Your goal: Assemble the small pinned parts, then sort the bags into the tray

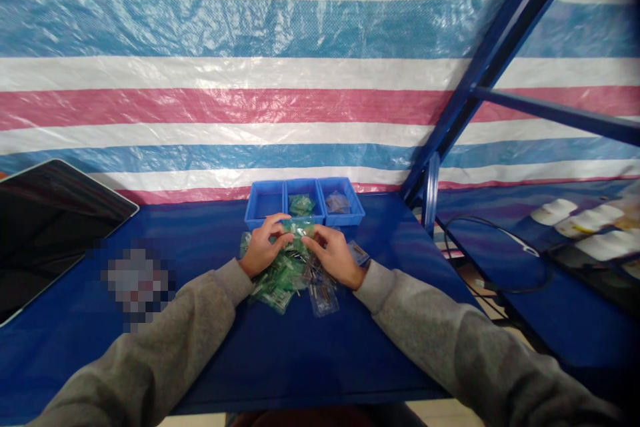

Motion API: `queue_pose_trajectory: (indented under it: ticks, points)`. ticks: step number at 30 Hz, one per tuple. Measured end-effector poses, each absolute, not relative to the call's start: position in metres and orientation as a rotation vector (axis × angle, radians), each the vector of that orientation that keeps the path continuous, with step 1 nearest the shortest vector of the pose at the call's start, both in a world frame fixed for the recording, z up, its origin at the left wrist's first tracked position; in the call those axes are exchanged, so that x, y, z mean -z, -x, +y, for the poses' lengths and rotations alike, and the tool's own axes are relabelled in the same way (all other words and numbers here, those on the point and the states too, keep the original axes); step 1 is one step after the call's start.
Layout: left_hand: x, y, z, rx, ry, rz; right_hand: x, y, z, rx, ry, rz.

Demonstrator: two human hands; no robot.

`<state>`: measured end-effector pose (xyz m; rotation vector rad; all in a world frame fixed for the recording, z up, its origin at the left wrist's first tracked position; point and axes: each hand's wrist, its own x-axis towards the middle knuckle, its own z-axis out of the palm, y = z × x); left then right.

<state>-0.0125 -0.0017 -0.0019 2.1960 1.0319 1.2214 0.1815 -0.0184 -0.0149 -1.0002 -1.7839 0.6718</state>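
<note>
Between them, my left hand (266, 244) and my right hand (336, 255) grip a green-tinted plastic packet (299, 227) by its two sides. Both hands are closed, thumbs pressed on the near face. What the packet contains is too small to make out. Under my hands lies a loose pile of green packets (280, 280). Clear packets (324, 299) with small brownish items inside lie at the pile's right side. Just beyond my fingers stand three joined blue bins. Green packets (302, 204) sit in the middle bin (320, 213), clear ones (337, 202) in the right bin (355, 205); the left bin (265, 199) shows a bare floor.
A dark-screened tablet or monitor (55, 227) lies at the left of the blue table (300, 367). A blurred-out patch (137, 283) is near it. Blue metal framing (450, 113) rises at right. Past it are a black cable (500, 290) and white containers (555, 211). Striped sheeting (250, 107) hangs behind.
</note>
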Motion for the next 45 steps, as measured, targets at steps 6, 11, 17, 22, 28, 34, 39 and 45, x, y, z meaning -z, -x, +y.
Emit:
queue_pose_trajectory:
  ticks: [6,11,17,22,28,34,39,45]
  points:
    - [-0.0004,0.0112,-0.0046,-1.17,-2.272,1.052,0.0141,-0.1823,-0.0185,-0.617,1.042,-1.786]
    - [-0.0032,0.0101,-0.0061,-1.176,-2.319,1.094,0.0125,-0.1825,-0.0188,-0.591,1.039,-1.823]
    - [-0.001,0.0115,-0.0052,-1.226,-2.354,1.084,0.0148,-0.1821,-0.017,-0.598,1.042,-1.825]
    - [-0.0031,0.0109,-0.0065,-1.238,-2.33,1.092,0.0141,-0.1814,-0.0179,-0.611,1.039,-1.825]
    - [-0.0063,0.0094,-0.0082,-1.248,-2.335,1.086,0.0124,-0.1809,-0.0188,-0.607,1.051,-1.809]
    - [-0.0022,0.0106,-0.0051,-1.249,-2.296,1.096,0.0145,-0.1814,-0.0185,-0.622,1.046,-1.804]
    - [-0.0029,0.0117,-0.0049,-1.18,-2.291,1.116,0.0155,-0.1811,-0.018,-0.668,1.031,-1.81]
    - [-0.0059,0.0105,-0.0056,-1.096,-2.318,1.098,0.0115,-0.1812,-0.0194,-0.67,0.969,-1.787]
